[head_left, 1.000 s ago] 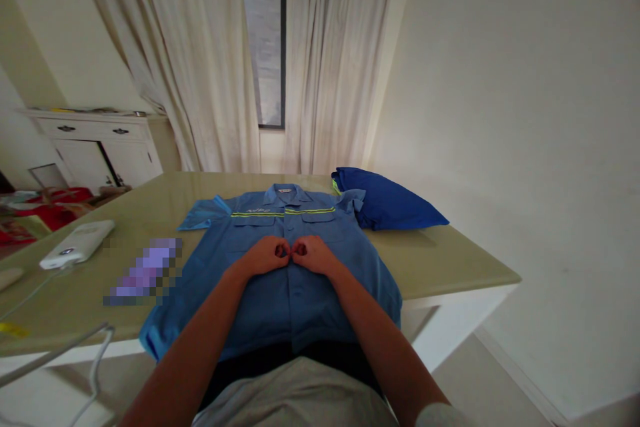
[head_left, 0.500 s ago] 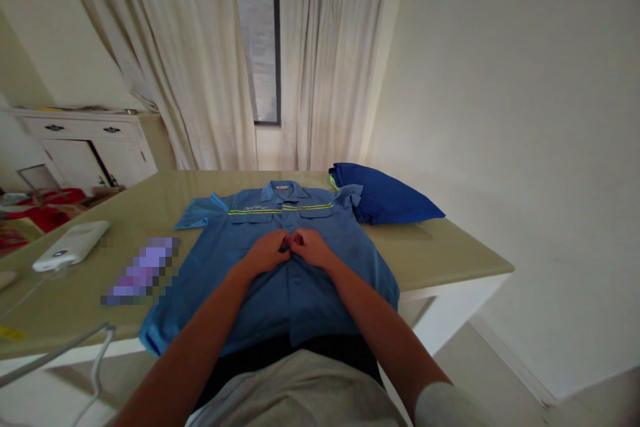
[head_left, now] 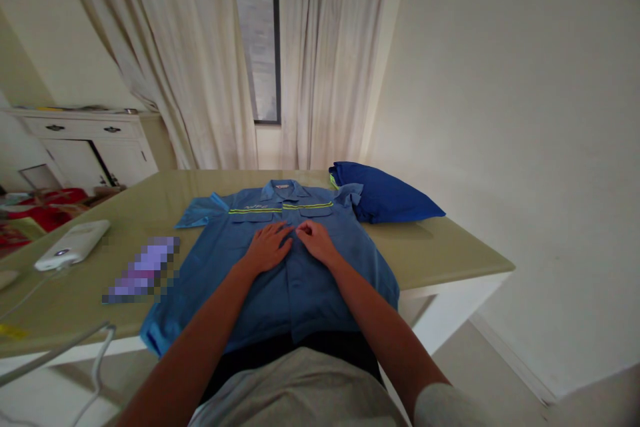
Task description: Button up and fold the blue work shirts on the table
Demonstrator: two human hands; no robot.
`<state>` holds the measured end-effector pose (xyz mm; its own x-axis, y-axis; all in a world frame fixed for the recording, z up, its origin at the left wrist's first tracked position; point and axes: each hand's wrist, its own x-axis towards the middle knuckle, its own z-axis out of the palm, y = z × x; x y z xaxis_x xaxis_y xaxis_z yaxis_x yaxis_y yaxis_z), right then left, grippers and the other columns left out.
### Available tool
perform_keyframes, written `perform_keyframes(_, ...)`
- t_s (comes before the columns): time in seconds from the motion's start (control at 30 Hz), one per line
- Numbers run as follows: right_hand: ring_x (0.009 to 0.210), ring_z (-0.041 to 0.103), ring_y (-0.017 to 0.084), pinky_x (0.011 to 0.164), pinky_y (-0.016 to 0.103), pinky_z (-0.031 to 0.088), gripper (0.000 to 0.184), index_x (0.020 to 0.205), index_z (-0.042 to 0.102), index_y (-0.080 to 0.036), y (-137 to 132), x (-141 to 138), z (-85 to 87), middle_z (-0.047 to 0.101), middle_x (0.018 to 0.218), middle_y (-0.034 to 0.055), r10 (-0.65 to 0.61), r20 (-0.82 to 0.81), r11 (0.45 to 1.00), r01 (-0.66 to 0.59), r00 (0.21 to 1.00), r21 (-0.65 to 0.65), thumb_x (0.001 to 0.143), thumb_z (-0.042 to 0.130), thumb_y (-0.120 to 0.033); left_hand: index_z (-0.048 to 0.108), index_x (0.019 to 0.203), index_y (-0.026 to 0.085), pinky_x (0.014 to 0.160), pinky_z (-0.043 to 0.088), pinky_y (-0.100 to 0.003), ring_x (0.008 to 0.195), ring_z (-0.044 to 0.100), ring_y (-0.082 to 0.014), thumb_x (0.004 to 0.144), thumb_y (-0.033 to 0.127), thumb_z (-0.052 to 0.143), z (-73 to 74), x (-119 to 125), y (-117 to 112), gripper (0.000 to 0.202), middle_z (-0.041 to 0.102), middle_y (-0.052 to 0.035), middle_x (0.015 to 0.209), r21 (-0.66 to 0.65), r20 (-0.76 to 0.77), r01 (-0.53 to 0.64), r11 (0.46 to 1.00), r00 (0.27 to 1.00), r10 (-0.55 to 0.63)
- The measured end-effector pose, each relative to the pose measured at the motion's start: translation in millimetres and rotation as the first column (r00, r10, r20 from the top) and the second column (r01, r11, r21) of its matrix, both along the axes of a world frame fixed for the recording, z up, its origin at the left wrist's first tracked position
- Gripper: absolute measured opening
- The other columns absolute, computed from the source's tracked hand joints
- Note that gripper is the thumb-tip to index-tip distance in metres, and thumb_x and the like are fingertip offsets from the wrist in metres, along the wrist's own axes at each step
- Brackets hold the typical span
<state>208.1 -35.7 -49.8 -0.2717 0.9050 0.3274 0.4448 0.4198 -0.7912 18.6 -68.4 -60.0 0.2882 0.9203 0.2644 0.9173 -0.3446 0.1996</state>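
A blue short-sleeved work shirt [head_left: 320, 300] lies face up with its collar at the far end and yellow stripes across the chest. Flat on its front, left of the button placket [head_left: 296, 283], rests my left hand [head_left: 269, 245], open with the fingers spread. Just right of the placket, below the chest pocket flap, is my right hand [head_left: 315, 240]. Its fingers are curled, thumb and forefinger pinched together; whatever they hold, if anything, is hidden. The shirt's near hem hangs at the table's front edge, by my body.
The shirt lies on a greenish table [head_left: 450, 253]. A dark blue cloth bundle [head_left: 395, 197] sits by the right sleeve. To the left are a pixelated phone-like object [head_left: 143, 270], a white power bank [head_left: 75, 245] with a cable, and a looped pale cord [head_left: 103, 347] at the front edge.
My hands were pinched together at the placket. The left has let go, moved slightly left and flattened on the shirt. The right has shifted slightly right and away, still pinched.
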Motion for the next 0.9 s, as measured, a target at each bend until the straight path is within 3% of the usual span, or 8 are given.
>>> perform_keyframes(0.1, 0.069, 0.06, 0.013, 0.067, 0.023, 0.042, 0.009, 0.093, 0.07, -0.016, -6, 2, 10.8, 0.068, 0.076, -0.0006, -0.016, 0.025, 0.997, 0.015, 1.0, 0.07, 0.092, 0.063, -0.021, 0.041, 0.159, 0.035, 0.122, 0.021, -0.064, 0.156, 0.026, -0.0375, 0.102, 0.064, 0.032, -14.0, -1, 8, 0.065, 0.029, -0.0067, 0.171, -0.145, -0.063, -0.081, 0.986, 0.995, 0.073)
perform_keyframes(0.2, 0.068, 0.058, 0.013, 0.066, 0.024, 0.038, 0.008, 0.087, 0.068, -0.017, -26, 5, 24.6, 0.066, 0.075, -0.0011, 0.032, 0.161, 0.992, -0.051, 0.986, 0.113, 0.093, 0.066, -0.023, 0.034, 0.161, 0.038, 0.124, 0.017, -0.064, 0.159, 0.018, -0.0367, 0.101, 0.067, 0.03, -18.5, -1, 19, 0.068, 0.021, -0.0051, 0.173, -0.193, -0.102, -0.092, 0.977, 0.992, 0.073)
perform_keyframes(0.27, 0.068, 0.057, 0.013, 0.064, 0.025, 0.034, 0.019, 0.082, 0.067, -0.019, -48, 8, 28.8, 0.066, 0.075, -0.0007, 0.083, 0.304, 0.989, -0.116, 0.949, 0.093, 0.091, 0.071, -0.034, 0.032, 0.162, 0.039, 0.123, 0.017, -0.064, 0.158, 0.019, -0.038, 0.1, 0.066, 0.033, -18.0, -1, 26, 0.067, 0.02, -0.0057, 0.173, -0.181, -0.106, -0.085, 0.98, 0.992, 0.066)
perform_keyframes(0.37, 0.073, 0.057, 0.016, 0.063, 0.026, 0.03, 0.032, 0.084, 0.066, -0.021, -84, 10, 21.1, 0.068, 0.081, 0.0005, 0.113, 0.446, 0.987, -0.151, 0.888, 0.049, 0.083, 0.079, -0.05, 0.039, 0.159, 0.039, 0.122, 0.018, -0.067, 0.156, 0.025, -0.0397, 0.101, 0.065, 0.032, -17.9, -4, 37, 0.064, 0.029, -0.0061, 0.17, -0.132, -0.056, -0.07, 0.989, 0.996, 0.063)
perform_keyframes(0.5, 0.08, 0.059, 0.016, 0.067, 0.026, 0.031, 0.018, 0.091, 0.064, -0.022, -110, 9, -1.3, 0.069, 0.09, 0.0008, -0.023, 0.418, 0.993, -0.029, 0.908, 0.118, 0.086, 0.073, -0.036, 0.061, 0.143, 0.029, 0.121, 0.031, -0.057, 0.144, 0.046, -0.0311, 0.106, 0.049, 0.029, -18.0, -13, 42, 0.054, 0.053, -0.0093, 0.156, -0.009, 0.14, -0.033, 0.999, 0.99, 0.034)
perform_keyframes(0.6, 0.077, 0.059, 0.014, 0.068, 0.026, 0.032, 0.007, 0.089, 0.064, -0.022, -112, 8, -8.0, 0.069, 0.088, -0.0002, -0.046, 0.391, 0.99, -0.01, 0.919, 0.142, 0.088, 0.068, -0.028, 0.073, 0.124, 0.023, 0.116, 0.04, -0.047, 0.127, 0.059, -0.026, 0.102, 0.046, 0.044, -12.1, -20, 37, 0.043, 0.067, -0.0104, 0.135, 0.107, 0.247, 0.081, 0.991, 0.963, -0.105)
perform_keyframes(0.73, 0.076, 0.058, 0.014, 0.067, 0.026, 0.032, 0.018, 0.086, 0.064, -0.022, -111, 9, -3.9, 0.069, 0.086, -0.0008, -0.038, 0.383, 0.993, -0.01, 0.923, 0.121, 0.086, 0.074, -0.037, 0.078, 0.107, 0.025, 0.106, 0.047, -0.041, 0.11, 0.064, -0.0242, 0.095, 0.048, 0.061, -2.1, -18, 24, 0.032, 0.073, -0.0067, 0.114, 0.052, 0.213, 0.283, 0.958, 0.934, -0.288)
perform_keyframes(0.9, 0.076, 0.06, 0.015, 0.068, 0.027, 0.034, 0.015, 0.085, 0.065, -0.022, -112, 7, -2.6, 0.07, 0.086, 0.001, -0.056, 0.373, 0.993, 0.013, 0.926, 0.117, 0.083, 0.074, -0.033, 0.075, 0.101, 0.02, 0.099, 0.049, -0.038, 0.104, 0.064, -0.023, 0.102, 0.037, 0.048, 5.4, -2, 17, 0.032, 0.071, -0.0088, 0.106, 0.049, 0.061, 0.243, 0.969, 0.967, -0.246)
